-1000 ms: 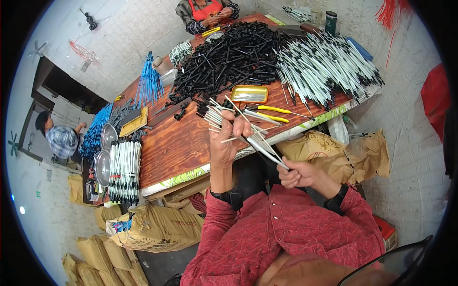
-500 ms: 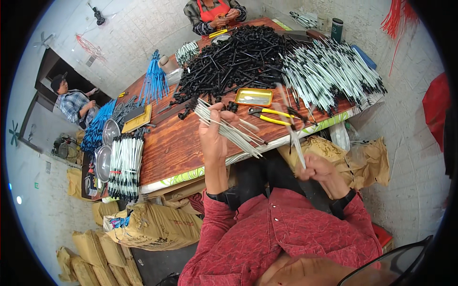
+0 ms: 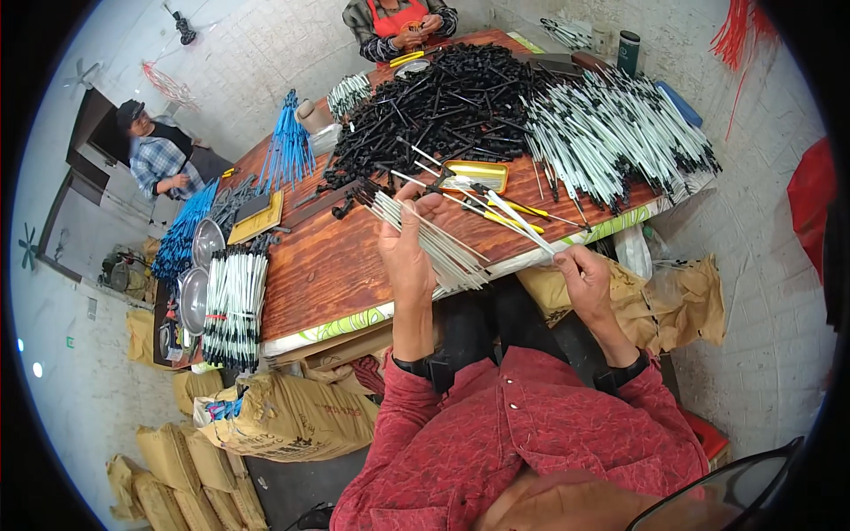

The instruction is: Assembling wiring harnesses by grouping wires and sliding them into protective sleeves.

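Note:
My left hand [image 3: 410,252] is closed around a bundle of thin white rods with dark tips [image 3: 443,248], held slanting over the table's front edge. Between the thumb and fingers of my right hand [image 3: 584,276] are the near ends of a few white rods [image 3: 522,223]. Their far ends reach up and left, past the fingers of my left hand. Whether they touch that hand I cannot tell. Yellow-handled pliers [image 3: 503,218] lie on the table beneath these rods. Just behind them is a yellow tray [image 3: 498,171] with thin pale pieces inside.
On the wooden table [image 3: 310,283] lie a heap of black parts [image 3: 434,111] and a pile of white rods [image 3: 611,142]. Bundled white rods [image 3: 235,301] and blue rods [image 3: 288,146] stand left. Two people are beyond the table. Brown sacks [image 3: 301,416] lie below.
My right hand has risen slightly, bringing its rods leftward toward my left hand. My left hand has shifted slightly right and down. The person in the plaid shirt has moved nearer the table.

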{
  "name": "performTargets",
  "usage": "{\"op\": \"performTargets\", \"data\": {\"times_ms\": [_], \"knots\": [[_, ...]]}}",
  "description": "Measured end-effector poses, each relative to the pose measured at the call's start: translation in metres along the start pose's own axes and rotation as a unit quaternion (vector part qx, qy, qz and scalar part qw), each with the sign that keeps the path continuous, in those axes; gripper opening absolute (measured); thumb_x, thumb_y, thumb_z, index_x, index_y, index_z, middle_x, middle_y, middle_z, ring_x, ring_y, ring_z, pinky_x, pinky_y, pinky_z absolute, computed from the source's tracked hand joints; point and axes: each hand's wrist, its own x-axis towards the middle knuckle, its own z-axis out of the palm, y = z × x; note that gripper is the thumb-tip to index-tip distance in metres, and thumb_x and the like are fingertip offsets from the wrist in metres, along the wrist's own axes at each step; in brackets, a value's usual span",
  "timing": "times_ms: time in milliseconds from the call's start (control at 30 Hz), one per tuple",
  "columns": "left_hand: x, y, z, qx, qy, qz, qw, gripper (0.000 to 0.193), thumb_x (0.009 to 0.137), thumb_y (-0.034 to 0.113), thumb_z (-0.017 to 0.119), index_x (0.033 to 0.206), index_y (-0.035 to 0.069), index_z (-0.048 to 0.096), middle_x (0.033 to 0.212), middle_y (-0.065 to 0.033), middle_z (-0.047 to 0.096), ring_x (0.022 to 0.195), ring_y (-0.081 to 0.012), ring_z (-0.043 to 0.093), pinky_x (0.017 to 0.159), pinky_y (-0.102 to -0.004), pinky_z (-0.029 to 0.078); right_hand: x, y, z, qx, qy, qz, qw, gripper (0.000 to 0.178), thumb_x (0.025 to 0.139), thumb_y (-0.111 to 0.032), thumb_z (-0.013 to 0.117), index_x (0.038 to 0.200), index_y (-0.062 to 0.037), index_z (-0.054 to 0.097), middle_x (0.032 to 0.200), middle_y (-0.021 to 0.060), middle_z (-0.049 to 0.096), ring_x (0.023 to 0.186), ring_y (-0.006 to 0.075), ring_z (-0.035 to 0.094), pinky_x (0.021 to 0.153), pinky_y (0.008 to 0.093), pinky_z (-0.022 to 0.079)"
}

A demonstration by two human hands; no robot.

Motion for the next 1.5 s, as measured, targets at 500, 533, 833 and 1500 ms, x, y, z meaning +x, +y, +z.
{"op": "performTargets", "data": {"times_ms": [500, 533, 833, 1500], "knots": [[-0.011, -0.002, 0.012, -0.150, -0.045, -0.043, 0.987, 0.036, 0.098, 0.021, 0.051, 0.131, 0.007, 0.045, 0.104, -0.0107, 0.063, 0.098, -0.0203, 0.062, 0.085, -0.0369, 0.055, -0.015, 0.003, 0.020, 0.071, -0.089, 0.073, 0.991, 0.028, 0.096, -0.024, 0.055, 0.082, -0.0003, 0.060, 0.062, 0.0003, 0.053, 0.054, 0.0084, 0.045, 0.051, 0.0262, 0.036], [-0.011, -0.001, 0.013, -0.166, -0.058, -0.047, 0.983, 0.036, 0.098, 0.020, 0.051, 0.132, 0.008, 0.045, 0.103, -0.0104, 0.063, 0.098, -0.0200, 0.062, 0.085, -0.0369, 0.055, -0.017, 0.005, 0.022, 0.104, -0.105, 0.094, 0.985, 0.028, 0.096, -0.025, 0.054, 0.083, -0.0006, 0.060, 0.063, -0.0009, 0.054, 0.054, 0.0077, 0.045, 0.051, 0.0256, 0.036], [-0.017, 0.002, 0.010, -0.178, -0.143, -0.051, 0.972, 0.031, 0.099, 0.020, 0.048, 0.126, 0.005, 0.049, 0.088, -0.0084, 0.063, 0.080, -0.0170, 0.062, 0.072, -0.0332, 0.052, -0.020, 0.009, 0.009, 0.236, -0.334, 0.297, 0.863, 0.030, 0.096, -0.029, 0.054, 0.090, 0.0000, 0.060, 0.064, -0.0027, 0.054, 0.055, 0.0087, 0.047, 0.052, 0.0251, 0.040], [-0.057, -0.019, -0.038, 0.078, -0.091, -0.301, 0.946, 0.030, 0.094, 0.019, 0.058, 0.115, -0.002, 0.057, 0.087, -0.0127, 0.067, 0.077, -0.0194, 0.066, 0.072, -0.0321, 0.055, 0.043, -0.001, 0.052, 0.252, -0.251, 0.124, 0.926, 0.030, 0.090, -0.016, 0.062, 0.114, -0.0001, 0.060, 0.117, 0.0092, 0.058, 0.103, 0.0144, 0.058, 0.090, 0.0284, 0.046]]}}
